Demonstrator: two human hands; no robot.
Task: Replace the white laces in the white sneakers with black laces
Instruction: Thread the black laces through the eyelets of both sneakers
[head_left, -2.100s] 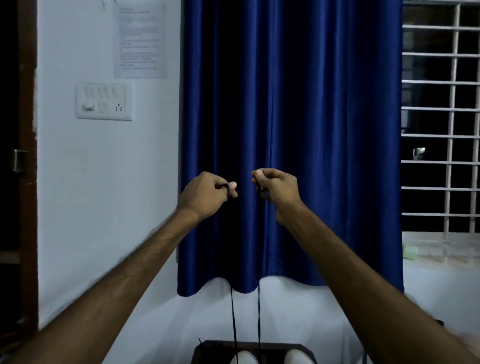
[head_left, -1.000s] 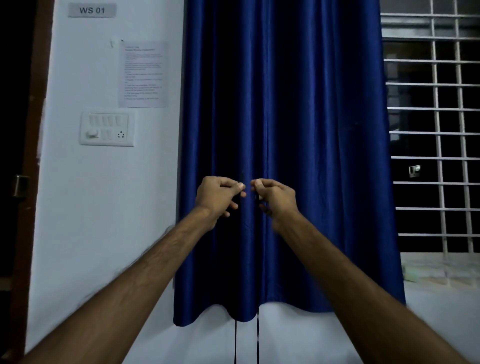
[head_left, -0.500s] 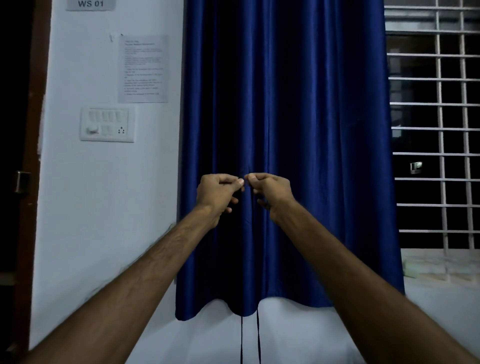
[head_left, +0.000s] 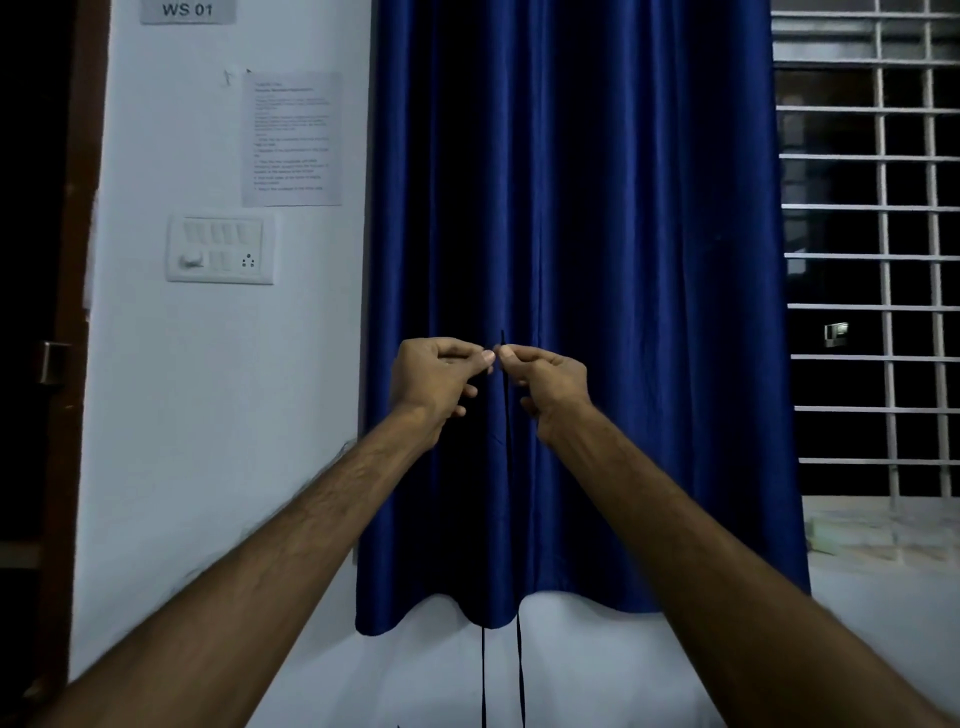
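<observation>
Both arms are stretched out and raised in front of the blue curtain. My left hand (head_left: 439, 376) and my right hand (head_left: 545, 376) sit fingertip to fingertip, each pinching an end of the black lace (head_left: 518, 665). A short tip of lace sticks up between the fingertips. Two thin black strands hang straight down from the hands and leave the frame at the bottom edge. The sneakers are out of view below the frame.
A blue curtain (head_left: 571, 260) hangs straight ahead. A white wall at the left carries a switch panel (head_left: 220, 250) and a taped paper sheet (head_left: 292, 137). A barred window (head_left: 872, 249) with a sill is at the right. A dark door frame lines the left edge.
My hands came together from a small gap until their fingertips meet. The view tilted upward, so the table and the sneaker toes dropped out of the frame.
</observation>
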